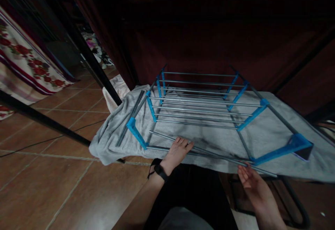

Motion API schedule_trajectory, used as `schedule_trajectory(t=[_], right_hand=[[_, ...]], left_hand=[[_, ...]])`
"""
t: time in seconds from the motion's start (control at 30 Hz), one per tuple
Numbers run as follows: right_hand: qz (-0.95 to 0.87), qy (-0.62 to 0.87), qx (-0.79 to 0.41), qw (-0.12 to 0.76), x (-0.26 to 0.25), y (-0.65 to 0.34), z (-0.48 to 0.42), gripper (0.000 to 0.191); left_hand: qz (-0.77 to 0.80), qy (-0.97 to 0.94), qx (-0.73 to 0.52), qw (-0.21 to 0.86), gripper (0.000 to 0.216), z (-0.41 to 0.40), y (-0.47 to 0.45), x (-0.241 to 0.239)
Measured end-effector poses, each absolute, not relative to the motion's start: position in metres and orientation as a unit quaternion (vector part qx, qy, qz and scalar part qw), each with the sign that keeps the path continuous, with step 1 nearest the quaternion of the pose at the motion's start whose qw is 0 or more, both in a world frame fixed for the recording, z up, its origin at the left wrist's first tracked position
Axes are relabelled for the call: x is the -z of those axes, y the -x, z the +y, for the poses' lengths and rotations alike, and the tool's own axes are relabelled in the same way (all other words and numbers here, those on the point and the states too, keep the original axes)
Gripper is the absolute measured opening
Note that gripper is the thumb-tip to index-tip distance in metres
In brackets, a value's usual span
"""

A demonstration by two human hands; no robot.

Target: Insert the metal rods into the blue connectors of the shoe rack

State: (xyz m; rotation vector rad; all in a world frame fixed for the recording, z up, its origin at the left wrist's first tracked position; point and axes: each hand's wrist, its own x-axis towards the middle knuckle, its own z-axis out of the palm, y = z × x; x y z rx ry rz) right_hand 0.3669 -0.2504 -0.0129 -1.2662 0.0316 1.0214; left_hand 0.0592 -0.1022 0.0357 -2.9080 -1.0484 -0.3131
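Note:
A rack of thin metal rods [199, 109] with blue plastic brackets [136, 130] lies on a grey cloth [117, 125] over a low surface. My left hand [178, 150], with a black band at the wrist, rests on the nearest rods, fingers curled over them. My right hand [250, 181] is at the rack's near right edge, palm turned up, fingertips touching the end of a loose rod [235, 161] beside a blue corner bracket [285, 149]. Whether the right fingers close on the rod is hard to tell.
Brown tiled floor [52, 174] spreads to the left. Black metal bars [47, 121] cross at the left. A floral fabric [23, 62] hangs at far left. Dark red cloth [209, 38] fills the back. A black tubular frame [295, 202] stands under the right edge.

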Motion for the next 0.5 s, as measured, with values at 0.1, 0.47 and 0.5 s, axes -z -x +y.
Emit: schedule_trajectory(t=[0.1,0.47,0.5], right_hand=[[0.037,0.56,-0.47,0.681,0.029,-0.372,-0.256,0.014],[0.07,0.564,-0.474,0.673,0.049,-0.384,-0.259,0.008],[0.075,0.564,-0.473,0.673,0.049,-0.383,-0.258,0.007]], left_hand=[[-0.322,0.943,0.084,0.031,0.042,-0.101,-0.062,-0.035],[-0.327,0.941,0.078,0.041,0.04,-0.094,-0.061,-0.018],[-0.325,0.942,0.076,0.041,0.04,-0.093,-0.061,-0.017]])
